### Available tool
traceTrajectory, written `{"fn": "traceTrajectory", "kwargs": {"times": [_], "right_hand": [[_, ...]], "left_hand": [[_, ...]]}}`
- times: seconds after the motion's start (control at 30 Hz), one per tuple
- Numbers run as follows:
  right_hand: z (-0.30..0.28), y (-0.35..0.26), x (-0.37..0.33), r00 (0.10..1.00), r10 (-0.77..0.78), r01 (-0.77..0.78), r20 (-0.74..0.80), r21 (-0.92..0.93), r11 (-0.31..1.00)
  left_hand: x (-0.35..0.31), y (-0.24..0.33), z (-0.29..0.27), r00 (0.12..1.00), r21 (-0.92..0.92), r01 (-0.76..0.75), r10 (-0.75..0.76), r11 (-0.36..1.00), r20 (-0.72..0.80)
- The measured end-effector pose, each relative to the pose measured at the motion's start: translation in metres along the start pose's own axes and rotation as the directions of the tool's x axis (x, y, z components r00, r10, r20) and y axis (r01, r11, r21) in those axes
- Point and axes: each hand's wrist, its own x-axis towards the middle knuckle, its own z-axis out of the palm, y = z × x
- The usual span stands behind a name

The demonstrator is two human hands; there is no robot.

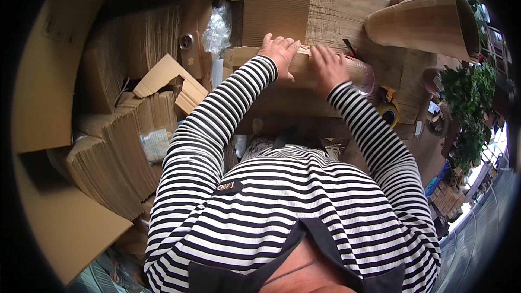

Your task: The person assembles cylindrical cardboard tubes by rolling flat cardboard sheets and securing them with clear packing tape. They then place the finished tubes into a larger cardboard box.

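While both hands rest at the upper centre, the left hand (279, 54) and right hand (327, 67) press flat, fingers extended, on a cardboard piece (302, 65).

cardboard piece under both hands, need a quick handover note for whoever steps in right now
Left hand: palm down, fingers spread, pressing the left part of the folded cardboard piece on the wooden table.
Right hand: flat on the same piece, just to the right; no closed grip seen on either hand.
Nearby: a clear plastic item at the piece's right end, a yellow tape dispenser below it, a large cardboard roll at upper right, stacks of flat cardboard at left.
Done: piece lies flat under both hands.
Left: cannot tell whether it has been taped or finished.
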Motion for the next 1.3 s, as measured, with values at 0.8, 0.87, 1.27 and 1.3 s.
{"fn": "traceTrajectory", "kwargs": {"times": [0.8,0.87,1.27,1.3], "right_hand": [[-0.003,0.133,-0.021,0.716,0.698,-0.457,0.007,0.759,0.463],[0.046,0.168,-0.035,0.677,0.690,-0.539,0.258,0.811,0.225],[0.105,0.192,-0.064,0.957,0.227,-0.109,-0.182,0.499,0.860],[0.089,0.186,-0.077,0.966,0.242,-0.159,-0.091,0.530,0.833]], "left_hand": [[0.120,-0.044,-0.072,0.945,-0.149,-0.096,0.137,0.984,0.298],[0.137,-0.047,-0.075,0.917,-0.183,-0.110,0.170,0.977,0.360],[0.106,-0.026,-0.053,0.909,-0.247,-0.119,0.206,0.962,0.364],[0.090,-0.015,-0.046,0.914,-0.273,-0.095,0.193,0.957,0.356]]}}
